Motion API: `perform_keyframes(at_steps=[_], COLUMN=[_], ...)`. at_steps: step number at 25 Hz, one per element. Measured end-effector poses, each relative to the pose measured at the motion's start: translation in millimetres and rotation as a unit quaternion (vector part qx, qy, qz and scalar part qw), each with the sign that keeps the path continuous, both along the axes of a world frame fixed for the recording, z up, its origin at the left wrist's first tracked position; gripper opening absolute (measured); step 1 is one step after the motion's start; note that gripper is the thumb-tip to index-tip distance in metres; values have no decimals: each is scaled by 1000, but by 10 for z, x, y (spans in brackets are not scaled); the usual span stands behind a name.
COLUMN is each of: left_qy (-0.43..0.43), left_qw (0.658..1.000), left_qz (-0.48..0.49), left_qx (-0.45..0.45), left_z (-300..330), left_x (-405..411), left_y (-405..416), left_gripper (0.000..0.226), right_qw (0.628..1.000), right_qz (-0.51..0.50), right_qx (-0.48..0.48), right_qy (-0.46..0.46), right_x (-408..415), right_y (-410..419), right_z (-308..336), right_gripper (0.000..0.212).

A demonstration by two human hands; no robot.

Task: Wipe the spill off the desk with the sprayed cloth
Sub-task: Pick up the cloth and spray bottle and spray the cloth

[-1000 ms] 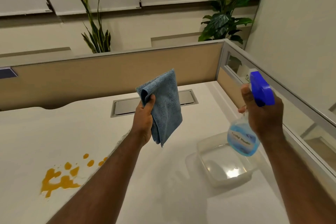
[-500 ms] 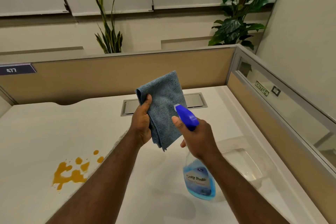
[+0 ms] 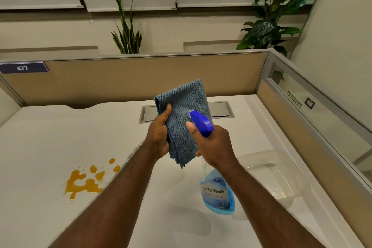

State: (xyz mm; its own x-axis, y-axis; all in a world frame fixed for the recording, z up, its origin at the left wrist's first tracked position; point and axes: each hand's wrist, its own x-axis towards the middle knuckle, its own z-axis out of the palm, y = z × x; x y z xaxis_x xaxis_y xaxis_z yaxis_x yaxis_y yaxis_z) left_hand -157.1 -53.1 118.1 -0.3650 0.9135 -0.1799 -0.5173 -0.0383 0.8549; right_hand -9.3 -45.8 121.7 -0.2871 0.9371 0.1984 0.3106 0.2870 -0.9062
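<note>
My left hand (image 3: 160,136) grips a folded blue microfibre cloth (image 3: 185,110) and holds it upright above the white desk (image 3: 40,137). Just right of it, my right hand (image 3: 214,147) is closed around the neck of a spray bottle (image 3: 217,193) of blue liquid. The bottle's blue trigger head (image 3: 201,122) points at the cloth from very close. An orange spill (image 3: 84,182) with small splashes lies on the desk at the lower left, beside my left forearm.
A clear plastic tub (image 3: 279,177) stands on the desk to the right of the bottle. A metal cable hatch (image 3: 219,108) is set into the desk behind the cloth. Tan partition walls (image 3: 100,82) close the desk at the back and right.
My right hand has brought the spray bottle from the far right over to the cloth, and its nozzle now sits against the cloth. The left hand has held the cloth almost still.
</note>
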Motion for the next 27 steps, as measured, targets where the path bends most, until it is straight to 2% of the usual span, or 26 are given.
perform_keyframes(at_steps=[6,27], left_qy=[14,11], left_qw=[1000,1000], left_qz=[5,21], left_qx=[-1,-9], left_z=[1,-8], left_x=[-24,-41], left_y=[23,-24], left_gripper=[20,19], right_qw=[1000,999], right_qz=[-2,-23], right_qx=[-15,-18], right_qy=[11,34], right_x=[-9,-3], right_y=[-21,2], right_z=[6,-72], right_gripper=[28,24])
